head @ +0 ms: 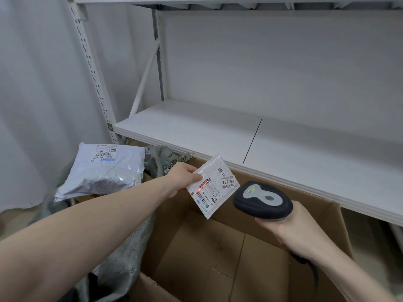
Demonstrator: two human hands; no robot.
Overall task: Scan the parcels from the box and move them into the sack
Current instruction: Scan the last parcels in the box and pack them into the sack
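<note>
My left hand pinches the left edge of a small white bubble-mailer parcel, held tilted above the open cardboard box. A red scan line lies across the barcode on its label. My right hand grips a dark handheld scanner, its head aimed at the parcel from the right. The box's visible inside shows only bare cardboard. To the left, a grey woven sack lies beside the box, with a large grey poly-bag parcel resting on top of it.
A white metal shelf unit stands right behind the box, its lower board jutting over the box's far edge. A pale curtain hangs at the left. The scanner's cable trails down past my right wrist.
</note>
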